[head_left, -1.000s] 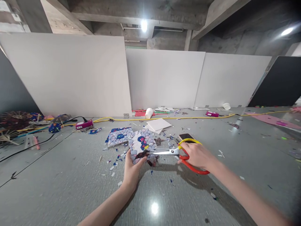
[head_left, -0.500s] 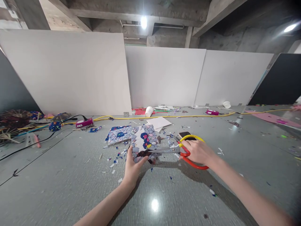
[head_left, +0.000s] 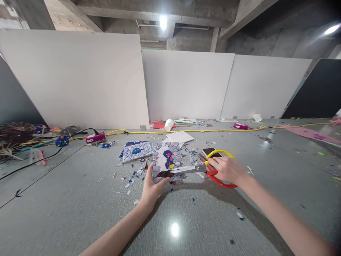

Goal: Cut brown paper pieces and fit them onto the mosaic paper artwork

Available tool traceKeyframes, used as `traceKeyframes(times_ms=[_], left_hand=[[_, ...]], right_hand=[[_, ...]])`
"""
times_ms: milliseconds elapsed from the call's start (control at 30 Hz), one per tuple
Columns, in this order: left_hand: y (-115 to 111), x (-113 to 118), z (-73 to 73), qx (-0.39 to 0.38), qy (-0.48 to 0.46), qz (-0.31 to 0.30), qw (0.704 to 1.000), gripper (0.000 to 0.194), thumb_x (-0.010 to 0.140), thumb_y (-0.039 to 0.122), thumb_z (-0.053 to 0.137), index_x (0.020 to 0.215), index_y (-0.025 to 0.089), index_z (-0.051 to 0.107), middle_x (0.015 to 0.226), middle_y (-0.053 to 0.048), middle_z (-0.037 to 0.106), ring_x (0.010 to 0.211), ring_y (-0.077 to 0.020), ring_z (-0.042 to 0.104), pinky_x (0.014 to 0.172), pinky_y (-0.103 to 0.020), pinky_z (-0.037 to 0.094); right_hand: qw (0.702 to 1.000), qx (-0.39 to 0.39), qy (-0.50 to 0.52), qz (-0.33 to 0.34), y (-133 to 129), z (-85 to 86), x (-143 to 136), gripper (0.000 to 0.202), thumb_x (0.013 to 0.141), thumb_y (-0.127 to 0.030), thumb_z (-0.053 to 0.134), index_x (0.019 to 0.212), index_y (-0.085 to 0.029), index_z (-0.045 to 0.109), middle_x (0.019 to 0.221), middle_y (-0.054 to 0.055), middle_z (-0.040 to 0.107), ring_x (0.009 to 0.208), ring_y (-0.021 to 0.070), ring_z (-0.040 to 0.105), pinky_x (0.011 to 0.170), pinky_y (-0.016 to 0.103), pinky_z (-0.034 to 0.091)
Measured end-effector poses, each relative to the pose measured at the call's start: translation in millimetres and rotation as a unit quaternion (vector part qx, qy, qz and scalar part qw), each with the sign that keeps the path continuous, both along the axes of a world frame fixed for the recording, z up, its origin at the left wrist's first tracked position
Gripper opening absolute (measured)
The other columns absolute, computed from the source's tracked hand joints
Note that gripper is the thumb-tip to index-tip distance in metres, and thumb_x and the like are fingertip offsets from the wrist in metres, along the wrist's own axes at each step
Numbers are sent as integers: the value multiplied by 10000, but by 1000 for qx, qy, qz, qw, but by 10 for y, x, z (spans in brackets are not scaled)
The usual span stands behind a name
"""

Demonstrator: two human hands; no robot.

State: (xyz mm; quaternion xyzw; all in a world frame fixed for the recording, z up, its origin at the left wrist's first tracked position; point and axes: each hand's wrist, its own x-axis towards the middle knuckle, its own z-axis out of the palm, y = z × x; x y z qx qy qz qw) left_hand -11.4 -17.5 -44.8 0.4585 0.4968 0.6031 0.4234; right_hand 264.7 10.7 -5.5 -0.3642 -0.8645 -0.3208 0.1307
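My left hand [head_left: 153,185] grips the lower left edge of a square collage card [head_left: 160,160], thumb on its face. The card has grey-blue mosaic pieces around a white shape, with dark blue, pink, yellow and brown patches. My right hand [head_left: 227,170] is closed around the scissors [head_left: 201,168], which have one yellow and one red handle. Their blades look nearly together and point left, with the tips over the brown patch. Whether they touch the card I cannot tell. Beyond my left hand, a second mosaic card [head_left: 137,151] lies on the table.
White sheets [head_left: 181,137] lie behind the cards, and a phone [head_left: 211,153] sits beside the scissors. Paper scraps [head_left: 128,185] litter the grey table [head_left: 80,206]. A yellow cable [head_left: 191,132] runs along the white panels, near a tipped paper cup [head_left: 169,125] and purple power strips [head_left: 96,137].
The held card has shifted slightly right and shows its face more squarely. My right hand and the scissors have moved a little to the right with it.
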Motion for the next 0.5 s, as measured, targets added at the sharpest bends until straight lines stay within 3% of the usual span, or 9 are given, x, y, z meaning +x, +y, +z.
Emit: traceKeyframes(times_ms=[200,500], left_hand=[[-1,-6,15,-14,-17,-16,1000,740,533,200,728,1195,210,398,1161,-77,551,1060,-216,519,883,-285,395],[20,-25,-17,-8,-51,-50,997,706,570,196,717,1200,227,400,1196,-69,532,1041,-196,533,900,-284,380]], right_hand=[[1000,-22,-8,-15,-19,18,5,212,783,-262,451,853,-122,594,684,70,647,590,184,597,543,280,355],[999,-41,5,-18,2,-28,-13,369,822,-464,415,821,-139,590,676,74,649,599,195,606,543,281,363]])
